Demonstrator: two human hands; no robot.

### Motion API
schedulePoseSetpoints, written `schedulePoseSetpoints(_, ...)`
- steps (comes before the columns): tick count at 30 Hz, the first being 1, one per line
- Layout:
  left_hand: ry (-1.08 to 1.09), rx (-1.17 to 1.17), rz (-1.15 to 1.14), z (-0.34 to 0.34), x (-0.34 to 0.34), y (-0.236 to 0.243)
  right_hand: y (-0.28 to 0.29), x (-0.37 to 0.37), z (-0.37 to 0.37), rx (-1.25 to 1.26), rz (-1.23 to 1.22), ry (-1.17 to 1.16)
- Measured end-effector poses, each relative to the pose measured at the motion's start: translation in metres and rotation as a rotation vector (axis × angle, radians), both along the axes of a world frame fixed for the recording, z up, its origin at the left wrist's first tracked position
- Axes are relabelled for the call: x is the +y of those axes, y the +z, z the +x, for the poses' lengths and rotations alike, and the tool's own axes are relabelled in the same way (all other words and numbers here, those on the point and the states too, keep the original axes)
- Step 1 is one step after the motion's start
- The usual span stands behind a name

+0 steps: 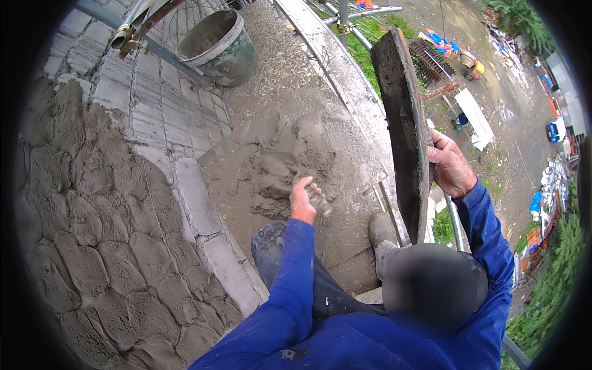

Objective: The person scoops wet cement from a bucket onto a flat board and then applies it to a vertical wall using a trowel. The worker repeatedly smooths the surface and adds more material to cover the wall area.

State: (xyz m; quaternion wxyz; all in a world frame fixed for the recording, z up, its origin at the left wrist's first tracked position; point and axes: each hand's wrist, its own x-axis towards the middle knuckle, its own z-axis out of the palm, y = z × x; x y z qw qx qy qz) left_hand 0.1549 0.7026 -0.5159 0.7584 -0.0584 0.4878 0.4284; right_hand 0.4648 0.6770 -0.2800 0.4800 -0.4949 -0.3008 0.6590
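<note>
My left hand [304,198] is closed around what looks like the handle of a mortar-smeared trowel [280,168], low over the heap of wet grey mortar [265,200] on the platform. Motion and mortar blur the blade's outline. In my right hand [454,166] is a dark flat mortar board [404,135], tipped up so its stained face points left. The thumb and fingers grip it near its right side; part of that grasp is hidden behind the board. Left of the heap rises a block wall with thick, freshly laid mortar [105,246] on it.
A dirty green bucket [225,52] stands by the wall beyond the heap. Metal scaffold tubes [370,13] and a pale plank edge [351,80] border the platform. On the ground below are an orange mixer [472,65] and a white board [473,117]. My boot [382,231] stands beside the mortar.
</note>
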Motion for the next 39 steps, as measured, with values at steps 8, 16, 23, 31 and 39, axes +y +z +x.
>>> schedulePoseSetpoints(8, -0.628, 0.248, 0.076, 0.141, -0.058, -0.045, -0.004, -0.01, 0.003, 0.007, -0.037, 0.031)
schedulePoseSetpoints(16, -0.439, 0.349, -0.043, 0.075, -0.055, -0.114, -0.009, -0.001, -0.007, -0.022, -0.007, 0.051)
schedulePoseSetpoints(23, -0.248, 0.015, -0.064, 0.002, -0.031, -0.017, -0.001, 0.019, -0.03, 0.068, 0.018, 0.08)
schedulePoseSetpoints(31, 0.012, -0.248, -0.01, -0.084, -0.003, 0.038, -0.006, 0.022, -0.034, 0.033, -0.073, 0.103)
schedulePoseSetpoints(39, -0.71, 0.866, 0.268, -0.204, 0.008, 0.102, -0.013, 0.011, -0.022, -0.074, -0.056, 0.102)
